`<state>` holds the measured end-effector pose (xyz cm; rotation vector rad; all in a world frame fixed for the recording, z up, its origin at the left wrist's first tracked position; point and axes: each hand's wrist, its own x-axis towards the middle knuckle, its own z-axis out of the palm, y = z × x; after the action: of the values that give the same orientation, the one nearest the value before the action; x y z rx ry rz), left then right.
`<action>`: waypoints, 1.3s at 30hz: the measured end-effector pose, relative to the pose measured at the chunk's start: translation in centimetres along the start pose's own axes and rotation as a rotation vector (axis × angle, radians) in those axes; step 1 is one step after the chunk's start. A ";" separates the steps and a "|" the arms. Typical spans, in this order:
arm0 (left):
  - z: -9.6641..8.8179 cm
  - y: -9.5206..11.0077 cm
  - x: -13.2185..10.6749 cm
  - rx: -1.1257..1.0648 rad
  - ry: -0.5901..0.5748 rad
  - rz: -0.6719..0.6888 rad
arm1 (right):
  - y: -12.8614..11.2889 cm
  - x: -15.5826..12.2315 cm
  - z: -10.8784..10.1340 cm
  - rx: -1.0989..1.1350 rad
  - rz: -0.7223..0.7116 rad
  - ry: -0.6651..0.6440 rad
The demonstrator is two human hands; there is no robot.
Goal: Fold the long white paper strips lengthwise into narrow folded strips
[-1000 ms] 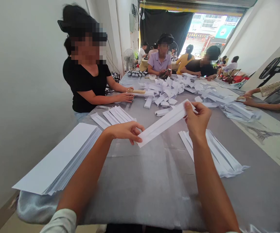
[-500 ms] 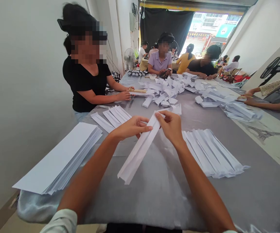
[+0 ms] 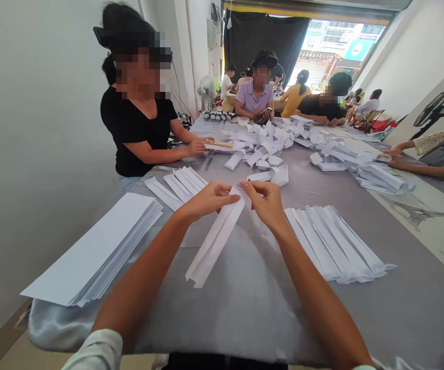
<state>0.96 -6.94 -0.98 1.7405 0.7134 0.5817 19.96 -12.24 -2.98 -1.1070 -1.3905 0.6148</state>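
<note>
Gray cloth-covered tabletop (image 3: 241, 318), with a loose heap of folded white paper (image 3: 262, 141) well beyond both hands and a co-worker in a black top (image 3: 141, 128) past the left one. Holds a creased white paper strip (image 3: 216, 244) by its far end, between left hand (image 3: 206, 199) and right hand (image 3: 266, 203). Grips narrowly on the left, thumb on top; pinches tightly on the right, at or right beside the far corner. Runs lengthwise from the fingertips back toward the body, slanting leftward, with the right hand nearer the tip and the left just along the edge. Beyond the left hand, a fan of strips (image 3: 179, 187); nearer, a sheet stack (image 3: 91, 246); right of the right hand, an overlapping strip row (image 3: 333, 244).
</note>
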 end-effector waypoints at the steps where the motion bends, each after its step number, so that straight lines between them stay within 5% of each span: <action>1: 0.0 -0.1 0.0 0.010 0.000 0.010 | 0.0 0.0 0.1 0.035 0.012 0.001; 17: -0.6 0.2 -0.4 0.084 -0.188 0.032 | 0.8 0.4 -1.0 0.069 0.169 -0.251; 22: -0.6 0.1 -0.1 0.122 -0.114 -0.010 | 0.7 0.3 -1.0 0.066 0.217 -0.299; 29: 0.3 0.0 0.5 0.365 0.217 0.205 | 0.0 0.2 -1.4 0.058 0.228 -0.330; 35: 0.3 -0.1 0.5 0.145 0.048 0.095 | 0.4 0.2 -1.6 -0.064 0.174 -0.212; 39: 0.3 -0.4 0.5 0.105 0.095 0.110 | 0.6 0.3 -1.4 -0.106 0.136 -0.183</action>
<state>1.45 -6.64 -1.40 1.8683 0.7284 0.7176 21.46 -12.06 -3.11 -1.2625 -1.5271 0.7626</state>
